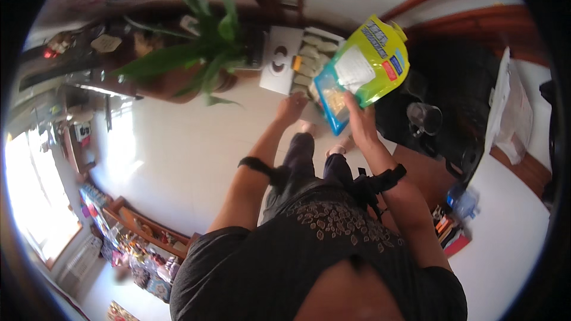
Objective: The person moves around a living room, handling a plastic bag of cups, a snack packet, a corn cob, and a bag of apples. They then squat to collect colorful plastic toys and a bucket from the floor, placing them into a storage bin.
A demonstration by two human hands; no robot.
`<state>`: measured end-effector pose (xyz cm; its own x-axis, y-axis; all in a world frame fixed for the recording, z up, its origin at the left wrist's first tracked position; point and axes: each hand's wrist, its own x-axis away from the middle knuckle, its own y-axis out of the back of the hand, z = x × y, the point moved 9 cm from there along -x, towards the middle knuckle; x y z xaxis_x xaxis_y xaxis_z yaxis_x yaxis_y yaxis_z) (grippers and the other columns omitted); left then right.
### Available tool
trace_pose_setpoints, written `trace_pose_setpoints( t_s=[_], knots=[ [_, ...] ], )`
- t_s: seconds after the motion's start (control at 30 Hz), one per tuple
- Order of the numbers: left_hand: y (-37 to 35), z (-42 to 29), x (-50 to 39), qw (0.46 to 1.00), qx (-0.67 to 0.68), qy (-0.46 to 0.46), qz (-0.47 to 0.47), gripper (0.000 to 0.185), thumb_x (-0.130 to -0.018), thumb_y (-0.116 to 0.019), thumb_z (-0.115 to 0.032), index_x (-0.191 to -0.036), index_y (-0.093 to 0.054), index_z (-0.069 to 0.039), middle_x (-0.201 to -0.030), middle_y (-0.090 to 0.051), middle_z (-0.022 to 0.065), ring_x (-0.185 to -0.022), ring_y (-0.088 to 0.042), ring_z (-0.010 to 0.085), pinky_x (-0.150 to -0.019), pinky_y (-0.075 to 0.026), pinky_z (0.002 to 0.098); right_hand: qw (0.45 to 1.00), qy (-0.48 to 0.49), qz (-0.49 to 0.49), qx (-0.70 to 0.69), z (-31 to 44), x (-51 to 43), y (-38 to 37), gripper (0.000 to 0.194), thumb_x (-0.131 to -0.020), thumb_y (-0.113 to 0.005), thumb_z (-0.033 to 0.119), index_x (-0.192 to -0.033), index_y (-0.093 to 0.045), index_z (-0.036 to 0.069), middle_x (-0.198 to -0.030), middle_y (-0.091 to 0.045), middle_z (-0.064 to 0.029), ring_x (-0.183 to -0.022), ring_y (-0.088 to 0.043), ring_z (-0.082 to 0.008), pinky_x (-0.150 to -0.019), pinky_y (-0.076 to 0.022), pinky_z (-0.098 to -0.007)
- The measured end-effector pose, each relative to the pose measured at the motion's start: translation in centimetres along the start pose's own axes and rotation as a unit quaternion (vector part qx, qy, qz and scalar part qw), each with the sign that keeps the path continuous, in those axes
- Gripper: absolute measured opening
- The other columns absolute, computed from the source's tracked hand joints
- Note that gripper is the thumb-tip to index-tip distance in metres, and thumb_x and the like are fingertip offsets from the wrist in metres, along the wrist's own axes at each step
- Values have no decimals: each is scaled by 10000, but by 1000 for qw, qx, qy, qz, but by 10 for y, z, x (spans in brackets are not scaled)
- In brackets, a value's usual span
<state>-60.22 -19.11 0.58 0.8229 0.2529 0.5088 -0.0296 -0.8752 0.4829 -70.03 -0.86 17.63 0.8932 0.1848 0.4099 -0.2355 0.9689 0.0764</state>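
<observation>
My right hand point(363, 120) grips the lower edge of a yellow-green and blue plastic pouch point(383, 60), held tilted, with printed writing and a clear window showing pale contents. My left hand point(292, 109) is at the near edge of a box of small wrapped packets point(313, 55), partly hidden behind the pouch; its fingertips are blurred, so whether they hold a packet cannot be told. Beside the packets on the left lies a white box lid or panel point(282, 60) with a dark round mark.
A green-leaved potted plant point(209, 49) stands to the left of the white panel. Right of the pouch, a clear glass mug point(424, 118) stands on a black surface. Farther right are a white plastic bag point(511, 111) and a blue water bottle point(463, 200).
</observation>
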Motion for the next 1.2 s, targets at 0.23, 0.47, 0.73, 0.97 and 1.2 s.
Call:
trace_pose_setpoints(
  t_s=[0.23,0.47,0.73,0.97,1.2],
  knots=[
    [58,100,78,990,-40,126,-41,432,-879,-614,-379,-1201,-621,-92,-1002,-697,154,-961,-666,296,-833,-514,404,992,-69,-42,-98,-67,-46,-40,644,-893,-664,325,-1365,-353,17,-1258,-514,-141,-1085,-523,-215,-877,-457,-373],
    [55,140,106,984,-16,170,-54,437,-880,-609,-388,-1200,-617,-92,-986,-700,136,-932,-666,300,-822,-515,396,984,-176,16,-11,-110,-27,-29,750,-852,-669,167,-1449,-232,48,-1449,-329,-171,-1255,-416,-255,-987,-389,-389],
    [22,67,60,995,31,81,-45,426,-881,-591,-326,-1211,-593,-57,-952,-710,129,-931,-665,316,-824,-519,407,982,-162,87,34,-65,-21,6,471,-913,-612,211,-1338,-464,72,-1315,-512,-62,-1109,-496,-147,-825,-397,-290],
    [0,-4,93,998,21,35,-50,429,-867,-596,-356,-1215,-602,-104,-978,-700,128,-915,-665,319,-809,-523,402,956,-151,223,112,-73,11,39,400,-913,-613,234,-1266,-529,66,-1148,-613,-38,-971,-572,-106,-710,-439,-237],
    [-66,-6,205,999,-13,2,46,440,-884,-589,-372,-1201,-611,-68,-1077,-668,165,-1006,-635,321,-881,-489,410,878,-137,428,164,-87,106,71,359,-926,-605,216,-1236,-534,51,-1070,-648,-24,-960,-604,-114,-788,-467,-252]
  ],
)
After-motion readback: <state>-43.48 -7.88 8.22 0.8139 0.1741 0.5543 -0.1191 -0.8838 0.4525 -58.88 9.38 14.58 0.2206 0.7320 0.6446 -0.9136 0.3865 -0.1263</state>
